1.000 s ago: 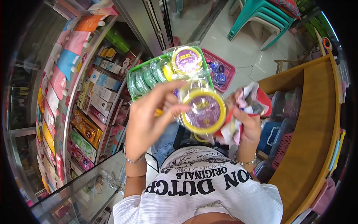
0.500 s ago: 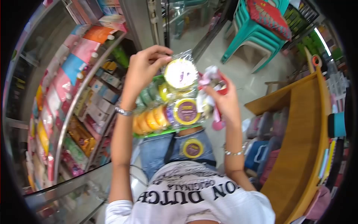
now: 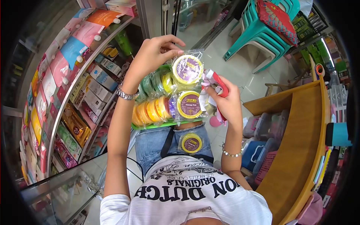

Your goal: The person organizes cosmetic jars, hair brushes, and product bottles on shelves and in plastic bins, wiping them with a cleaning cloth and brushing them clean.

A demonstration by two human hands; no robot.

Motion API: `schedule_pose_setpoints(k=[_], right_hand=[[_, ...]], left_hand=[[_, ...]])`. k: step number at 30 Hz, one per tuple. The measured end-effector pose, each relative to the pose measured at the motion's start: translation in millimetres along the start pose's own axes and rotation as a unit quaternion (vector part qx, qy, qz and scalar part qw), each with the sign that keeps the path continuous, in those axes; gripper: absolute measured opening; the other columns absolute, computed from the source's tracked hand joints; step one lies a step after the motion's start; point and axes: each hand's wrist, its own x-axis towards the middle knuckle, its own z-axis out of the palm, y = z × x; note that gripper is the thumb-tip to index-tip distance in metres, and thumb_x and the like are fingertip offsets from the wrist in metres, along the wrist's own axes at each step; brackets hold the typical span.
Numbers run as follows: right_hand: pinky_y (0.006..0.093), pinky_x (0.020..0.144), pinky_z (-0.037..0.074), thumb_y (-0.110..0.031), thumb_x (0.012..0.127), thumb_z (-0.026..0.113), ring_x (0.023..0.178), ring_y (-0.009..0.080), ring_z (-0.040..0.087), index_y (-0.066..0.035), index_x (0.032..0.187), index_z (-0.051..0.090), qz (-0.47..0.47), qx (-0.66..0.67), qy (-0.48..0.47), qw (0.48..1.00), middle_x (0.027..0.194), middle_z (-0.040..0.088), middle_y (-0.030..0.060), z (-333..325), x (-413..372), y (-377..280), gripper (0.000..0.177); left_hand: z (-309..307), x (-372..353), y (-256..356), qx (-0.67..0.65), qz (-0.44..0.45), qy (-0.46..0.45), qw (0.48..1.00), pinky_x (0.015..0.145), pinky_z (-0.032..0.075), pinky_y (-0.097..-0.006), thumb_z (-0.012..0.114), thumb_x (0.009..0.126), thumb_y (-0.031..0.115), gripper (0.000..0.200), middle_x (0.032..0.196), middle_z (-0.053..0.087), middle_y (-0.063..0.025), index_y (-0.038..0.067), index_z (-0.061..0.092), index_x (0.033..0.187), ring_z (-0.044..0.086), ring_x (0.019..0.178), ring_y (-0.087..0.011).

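Observation:
My left hand (image 3: 159, 54) pinches the clear wrapper at the top edge of a round massage rub jar (image 3: 188, 69) with a yellow rim and purple label. Bunched in my right hand (image 3: 228, 99) is a red, white and pink cloth (image 3: 216, 84), close to the jar's right side. Another wrapped massage rub jar (image 3: 189, 105) faces up just below. Rows of wrapped green jars (image 3: 152, 84) and orange jars (image 3: 150, 112) stand on edge in a green tray (image 3: 157, 125) over my lap. One more yellow-rimmed jar (image 3: 190, 143) lies on my jeans.
A curved glass display case (image 3: 75, 101) full of packaged products runs along the left. Stacked green plastic chairs (image 3: 258, 41) stand at the upper right with a red cushion (image 3: 275, 22) on top. To the right is a wooden cabinet (image 3: 300, 150) with plastic boxes (image 3: 258, 150) inside.
The view has shifted slightly and sharpened. The upper jar's glare is gone, so its purple label shows. Cloth and right hand remain beside the jars; my left hand stays at the wrapper.

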Motion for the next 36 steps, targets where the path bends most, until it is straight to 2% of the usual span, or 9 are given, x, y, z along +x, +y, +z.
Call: schedule_pose_setpoints(k=[7, 12, 15, 21, 24, 28, 32, 33, 36], right_hand=[[0.0231, 0.069, 0.043, -0.004, 0.072, 0.067, 0.074, 0.0094, 0.054, 0.004, 0.096, 0.058, -0.081, -0.06, 0.065, 0.993, 0.086, 0.061, 0.005, -12.6, -8.0, 8.0, 0.027], [0.0243, 0.071, 0.044, -0.005, 0.071, 0.069, 0.076, 0.0108, 0.055, 0.004, 0.097, 0.057, 0.081, 0.067, 0.019, 0.994, 0.09, 0.06, 0.0056, -37.4, -52.1, 31.6, 0.03], [0.0253, 0.071, 0.045, -0.005, 0.07, 0.07, 0.077, 0.0119, 0.057, 0.003, 0.099, 0.056, 0.135, 0.005, -0.255, 0.957, 0.088, 0.061, 0.0051, -43.3, -75.8, 60.5, 0.033], [0.0246, 0.068, 0.045, -0.011, 0.067, 0.074, 0.073, 0.0098, 0.056, 0.002, 0.095, 0.057, 0.115, -0.054, -0.19, 0.974, 0.078, 0.061, 0.0032, 0.1, -122.1, 82.3, 0.036], [0.0236, 0.066, 0.044, -0.015, 0.065, 0.076, 0.071, 0.0082, 0.054, 0.001, 0.095, 0.057, 0.14, -0.106, -0.162, 0.971, 0.074, 0.06, 0.0022, 3.5, -123.5, 69.9, 0.039], [0.0243, 0.066, 0.044, -0.02, 0.064, 0.077, 0.067, 0.0123, 0.057, 0.0, 0.092, 0.058, 0.214, -0.079, -0.215, 0.95, 0.077, 0.062, 0.0105, -11.3, -118.7, 67.7, 0.039], [0.0245, 0.062, 0.044, -0.016, 0.064, 0.076, 0.066, 0.0112, 0.056, 0.001, 0.091, 0.059, 0.205, -0.081, -0.222, 0.95, 0.08, 0.063, 0.0096, -36.3, -115.9, 70.0, 0.036], [0.0234, 0.062, 0.042, -0.014, 0.063, 0.076, 0.067, 0.0105, 0.054, 0.001, 0.091, 0.058, 0.198, -0.032, -0.22, 0.955, 0.078, 0.061, 0.0071, -44.4, -113.9, 63.9, 0.036], [0.0211, 0.062, 0.039, -0.01, 0.061, 0.077, 0.069, 0.0092, 0.051, 0.002, 0.091, 0.057, 0.175, 0.068, -0.21, 0.959, 0.075, 0.057, 0.0022, -57.4, -103.3, 40.1, 0.038]], left_hand=[[-0.7, -10.2, 5.6, 0.064, 0.014, 0.046, 0.997, 0.075, 0.048, -0.0232, 0.062, 0.08, 0.014, 0.027, 0.095, 0.063, -0.0066, 0.001, 0.057, 0.103, 0.059, 0.089, -0.0106], [-0.2, -23.6, -5.7, 0.07, 0.045, 0.035, 0.996, 0.078, 0.047, -0.0249, 0.061, 0.082, 0.018, 0.029, 0.101, 0.061, -0.0068, 0.001, 0.057, 0.105, 0.057, 0.094, -0.0118], [4.2, -26.0, -16.1, 0.042, 0.054, 0.033, 0.997, 0.078, 0.046, -0.0249, 0.058, 0.083, 0.015, 0.027, 0.1, 0.061, -0.0079, 0.0, 0.056, 0.105, 0.057, 0.092, -0.0126], [6.9, -38.3, 50.7, 0.011, -0.068, 0.14, 0.988, 0.086, 0.042, -0.0338, 0.058, 0.084, 0.023, 0.037, 0.109, 0.055, -0.0145, 0.001, 0.05, 0.112, 0.052, 0.105, -0.0249], [8.7, -45.7, 58.5, -0.073, -0.037, 0.198, 0.977, 0.081, 0.042, -0.024, 0.055, 0.085, 0.01, 0.024, 0.1, 0.054, -0.0053, 0.0, 0.05, 0.107, 0.053, 0.095, -0.0124], [14.5, -65.6, 83.9, -0.148, -0.046, 0.244, 0.957, 0.084, 0.039, -0.0236, 0.054, 0.083, 0.001, 0.022, 0.098, 0.054, -0.0051, -0.002, 0.05, 0.105, 0.051, 0.095, -0.0115], [3.1, -83.6, 56.9, -0.065, 0.096, 0.221, 0.968, 0.068, 0.047, -0.0252, 0.063, 0.079, 0.016, 0.023, 0.081, 0.063, -0.0094, 0.002, 0.058, 0.096, 0.06, 0.073, -0.0122], [5.3, -88.9, 57.9, -0.064, 0.099, 0.221, 0.968, 0.068, 0.047, -0.0252, 0.063, 0.079, 0.016, 0.023, 0.081, 0.063, -0.0094, 0.002, 0.058, 0.096, 0.06, 0.073, -0.0122], [17.5, -113.1, 70.5, -0.095, -0.022, 0.022, 0.995, 0.059, 0.047, -0.0249, 0.061, 0.08, 0.013, 0.02, 0.074, 0.06, -0.0066, 0.001, 0.056, 0.095, 0.059, 0.065, -0.0108]])
